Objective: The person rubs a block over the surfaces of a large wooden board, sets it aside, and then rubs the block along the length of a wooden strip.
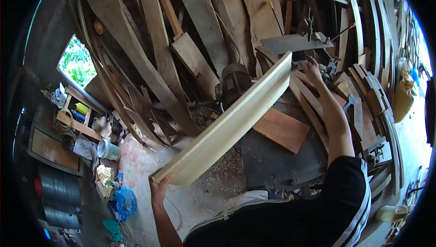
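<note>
We are looking at a woodworking shop. Tall rough-edged planks (pixel 256 6) lean together beyond the far edge of a dark worktable (pixel 272 170), and we see more timber strips (pixel 377 101) piled past its right edge. A reddish-brown board (pixel 284 130) lies near the table's left edge, an electric motor (pixel 235 81) sits off its far left corner, and wood shavings (pixel 225 165) litter the floor (pixel 141 174) along its left side.
</note>
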